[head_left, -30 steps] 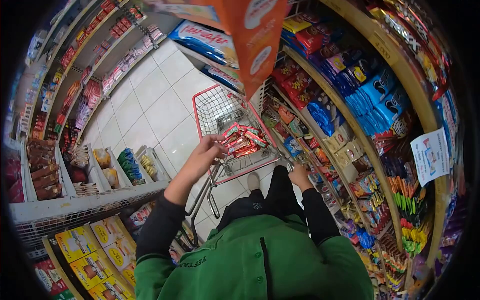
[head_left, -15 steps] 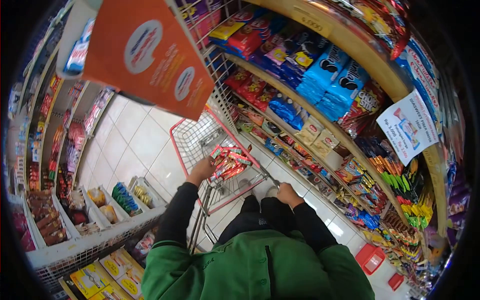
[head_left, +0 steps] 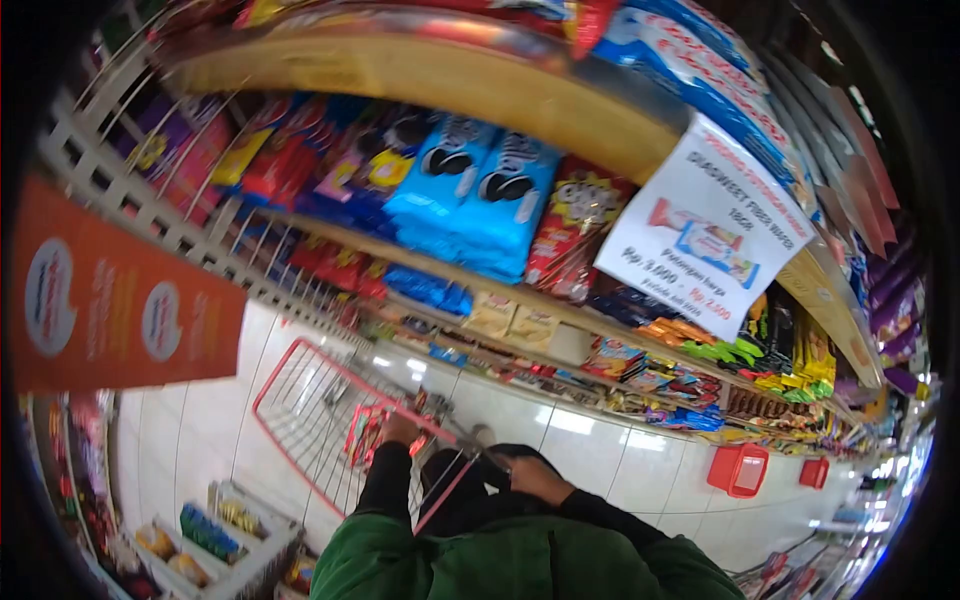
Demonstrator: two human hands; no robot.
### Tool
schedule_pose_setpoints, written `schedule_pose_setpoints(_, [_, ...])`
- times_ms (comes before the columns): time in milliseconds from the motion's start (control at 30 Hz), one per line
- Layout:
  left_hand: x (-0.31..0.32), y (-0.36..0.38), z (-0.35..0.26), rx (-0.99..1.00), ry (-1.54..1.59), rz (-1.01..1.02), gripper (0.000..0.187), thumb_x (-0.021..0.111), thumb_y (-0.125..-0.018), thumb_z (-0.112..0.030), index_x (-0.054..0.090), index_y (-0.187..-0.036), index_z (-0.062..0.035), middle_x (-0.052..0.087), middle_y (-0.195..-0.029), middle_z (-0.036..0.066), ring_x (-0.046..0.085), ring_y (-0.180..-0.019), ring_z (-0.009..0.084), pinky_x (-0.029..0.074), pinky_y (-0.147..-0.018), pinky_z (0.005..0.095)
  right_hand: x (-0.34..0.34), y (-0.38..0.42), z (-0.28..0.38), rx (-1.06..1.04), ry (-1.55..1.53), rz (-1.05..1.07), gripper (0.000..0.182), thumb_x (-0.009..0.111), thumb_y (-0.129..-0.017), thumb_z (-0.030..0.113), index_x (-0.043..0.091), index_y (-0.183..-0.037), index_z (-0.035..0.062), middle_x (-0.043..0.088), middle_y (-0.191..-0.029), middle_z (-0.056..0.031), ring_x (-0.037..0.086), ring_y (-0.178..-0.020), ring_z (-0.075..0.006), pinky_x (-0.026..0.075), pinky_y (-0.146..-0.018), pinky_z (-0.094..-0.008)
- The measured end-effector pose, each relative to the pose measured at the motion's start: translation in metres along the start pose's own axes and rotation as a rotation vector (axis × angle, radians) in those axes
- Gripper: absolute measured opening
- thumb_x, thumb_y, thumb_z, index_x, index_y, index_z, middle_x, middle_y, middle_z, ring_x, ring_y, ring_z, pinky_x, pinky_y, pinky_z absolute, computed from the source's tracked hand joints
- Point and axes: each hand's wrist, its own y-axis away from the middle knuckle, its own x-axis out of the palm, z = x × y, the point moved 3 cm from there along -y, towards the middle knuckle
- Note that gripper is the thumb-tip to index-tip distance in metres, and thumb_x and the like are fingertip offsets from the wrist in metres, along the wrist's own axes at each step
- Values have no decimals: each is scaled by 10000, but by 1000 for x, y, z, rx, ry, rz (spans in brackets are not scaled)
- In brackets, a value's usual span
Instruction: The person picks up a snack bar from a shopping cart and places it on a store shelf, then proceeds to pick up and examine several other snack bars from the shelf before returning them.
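A shopping cart with red rim [head_left: 283,365] stands in front of me, its wire basket holding a pile of small red packets [head_left: 366,428]. My left hand [head_left: 401,429] is inside the basket, at the packets; its fingers are blurred, so whether it grips one does not show. On the near side of the basket, my right hand [head_left: 538,480] is wrapped round the cart handle [head_left: 490,458].
Snack shelves [head_left: 430,262] run across the front and right, with blue cookie packs [head_left: 475,200] and a paper price sign [head_left: 708,235]. An orange sign [head_left: 120,290] hangs at left. White bins [head_left: 275,550] stand at lower left; red baskets [head_left: 738,470] sit on the floor.
My view has turned right and closer to the shelf. The cart now appears farther left and lower. My left hand stays in the basket, my right hand on the handle.
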Motion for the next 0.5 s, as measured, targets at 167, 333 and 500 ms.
schedule_pose_setpoints(167, [32,-21,-2,-16,-159,116,418,487,-720,-403,509,-1034,-127,574,-919,119,547,-862,296,441,-701,426,-3,7,-1,12,-16,-42,552,491,-626,74,394,-1169,74,553,-751,-206,542,-720,-350,425,-655,-429])
schedule_pose_setpoints(333, [55,-20,5,75,-123,94,510,461,-729,-429,431,-1141,-130,508,-1059,127,489,-972,313,378,-793,480,6,5,-5,35,-18,-37,509,474,-649,83,426,-1156,87,553,-809,-206,540,-757,-345,423,-669,-419])
schedule_pose_setpoints(500, [57,-14,-11,65,-111,-84,334,440,-751,-301,536,-996,-96,420,-1139,137,452,-968,347,322,-834,522,-1,7,3,31,1,-39,456,503,-624,88,459,-1074,24,561,-742,-186,545,-745,-328,430,-655,-412])
